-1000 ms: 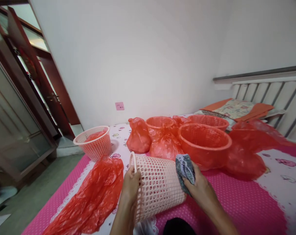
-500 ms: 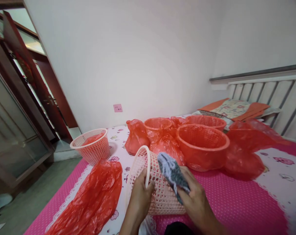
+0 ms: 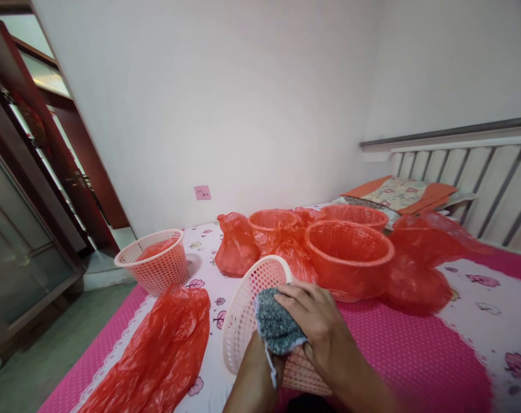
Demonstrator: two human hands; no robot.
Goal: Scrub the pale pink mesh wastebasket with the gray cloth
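Note:
A pale pink lattice basket (image 3: 243,312) lies tilted on the bed, its open mouth turned to the left and toward me. My right hand (image 3: 318,327) presses a grey cloth (image 3: 275,327) against the basket's rim and side, fingers curled over the cloth. My left hand (image 3: 254,367) is under the cloth at the basket's lower side. Its fingers are hidden, so I cannot tell whether it grips the basket.
A loose red plastic bag (image 3: 157,355) lies left of the basket. Another pale basket (image 3: 155,267) with a red bag inside stands at the bed's left edge. Several red-lined baskets (image 3: 349,258) and red bags (image 3: 419,264) crowd behind. Pillows (image 3: 398,192) lie by the headboard.
The basket has been turned from lying sideways so that its mouth faces left and toward me. My right hand with the cloth moved from the basket's base to its rim.

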